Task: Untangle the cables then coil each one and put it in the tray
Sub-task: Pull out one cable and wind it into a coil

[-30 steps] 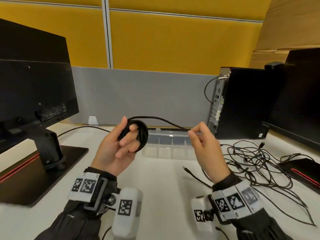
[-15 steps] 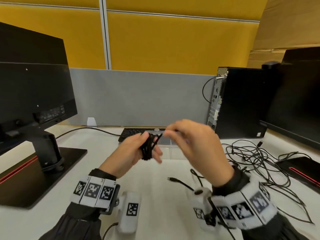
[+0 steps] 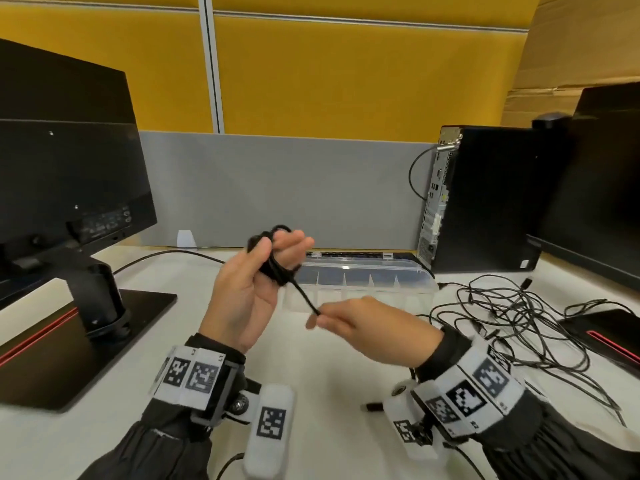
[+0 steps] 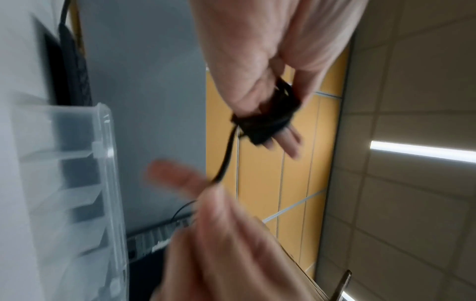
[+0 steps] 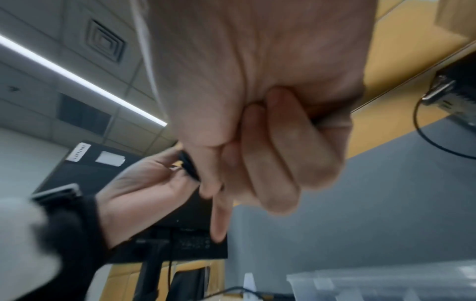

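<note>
The left hand [image 3: 242, 299] grips a small black cable coil [image 3: 273, 261] above the desk, in front of the clear compartment tray [image 3: 363, 282]. The right hand [image 3: 367, 327] pinches its free tail [image 3: 306, 301], which runs taut between them. Light and limp, the cable probably springs loose unless held across its bundled loops.

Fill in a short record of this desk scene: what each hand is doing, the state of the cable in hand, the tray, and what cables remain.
left hand: holds a black coiled cable in its fingers
right hand: pinches the coil's loose tail, stretched between the hands
coil: wound, tail not yet tucked
tray: clear, divided, on the desk behind the hands; no cable visible in it
remaining: tangled cables on the desk to the right
</note>
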A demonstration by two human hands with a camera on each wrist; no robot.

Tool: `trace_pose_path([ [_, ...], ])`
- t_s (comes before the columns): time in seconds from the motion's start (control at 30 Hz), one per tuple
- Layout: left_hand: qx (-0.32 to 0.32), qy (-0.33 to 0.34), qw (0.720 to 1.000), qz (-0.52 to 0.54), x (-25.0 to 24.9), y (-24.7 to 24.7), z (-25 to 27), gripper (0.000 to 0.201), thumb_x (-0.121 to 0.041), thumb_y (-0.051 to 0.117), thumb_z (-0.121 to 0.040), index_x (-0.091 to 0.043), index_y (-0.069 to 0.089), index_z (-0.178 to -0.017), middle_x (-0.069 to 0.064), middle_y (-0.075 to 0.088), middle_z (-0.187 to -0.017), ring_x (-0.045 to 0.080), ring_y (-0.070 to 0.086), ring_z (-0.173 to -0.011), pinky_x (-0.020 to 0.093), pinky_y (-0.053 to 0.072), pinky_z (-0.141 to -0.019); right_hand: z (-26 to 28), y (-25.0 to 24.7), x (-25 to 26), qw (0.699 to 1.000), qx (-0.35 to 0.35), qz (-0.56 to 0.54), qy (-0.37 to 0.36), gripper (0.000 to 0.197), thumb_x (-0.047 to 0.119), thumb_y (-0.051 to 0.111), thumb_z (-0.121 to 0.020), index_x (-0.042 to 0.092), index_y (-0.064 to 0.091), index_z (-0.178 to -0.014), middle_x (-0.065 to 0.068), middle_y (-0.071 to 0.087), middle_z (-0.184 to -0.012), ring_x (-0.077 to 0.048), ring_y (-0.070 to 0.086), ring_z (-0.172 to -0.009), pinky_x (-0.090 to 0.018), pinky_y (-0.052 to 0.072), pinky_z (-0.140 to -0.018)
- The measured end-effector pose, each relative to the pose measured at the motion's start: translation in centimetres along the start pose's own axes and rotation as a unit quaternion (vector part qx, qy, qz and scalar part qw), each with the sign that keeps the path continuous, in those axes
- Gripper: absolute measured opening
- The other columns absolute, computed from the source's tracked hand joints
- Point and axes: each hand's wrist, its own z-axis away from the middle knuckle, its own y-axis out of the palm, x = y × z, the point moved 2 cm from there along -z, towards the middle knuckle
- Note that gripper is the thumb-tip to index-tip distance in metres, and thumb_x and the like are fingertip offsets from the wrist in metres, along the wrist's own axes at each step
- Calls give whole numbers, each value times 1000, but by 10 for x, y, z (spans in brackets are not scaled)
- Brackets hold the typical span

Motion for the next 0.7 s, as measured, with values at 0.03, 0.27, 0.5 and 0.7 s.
trace_pose_path([
  [0.03,-18,19,1000,-10,-1,-4,-3,23,-14,35,-97,-2,53,-105,5,74,-92,17,70,-91,23,55,-80,4,3,3,1000,21,11,-7,33,35,34,-100,24,60,-118,6,65,-113,-7,56,-94,-23,42,-84],
  [0.27,80,-48,905,-415,15,-9,2,24,-23,37,-99,-11,57,-93,2,70,-74,14,63,-69,23,42,-62,10,-33,27,974,-196,85,-76,23,40,44,-96,30,64,-93,9,65,-77,-6,57,-69,-30,48,-67],
  [0.5,159,-117,957,-213,5,4,13,41,-38,35,-92,-2,52,-81,-1,51,-41,13,40,-35,23,48,-59,-11,-46,-10,977,-212,13,-19,26,41,40,-97,33,63,-90,16,62,-78,-3,56,-74,-30,48,-73],
  [0.7,-12,-44,997,59,-8,-2,4,21,-26,45,-80,-11,57,-72,-5,45,-46,5,38,-31,15,47,-51,-3,-20,-21,999,-19,-40,28,26,28,32,-102,21,56,-92,16,38,-63,11,44,-52,-9,33,-52],
])
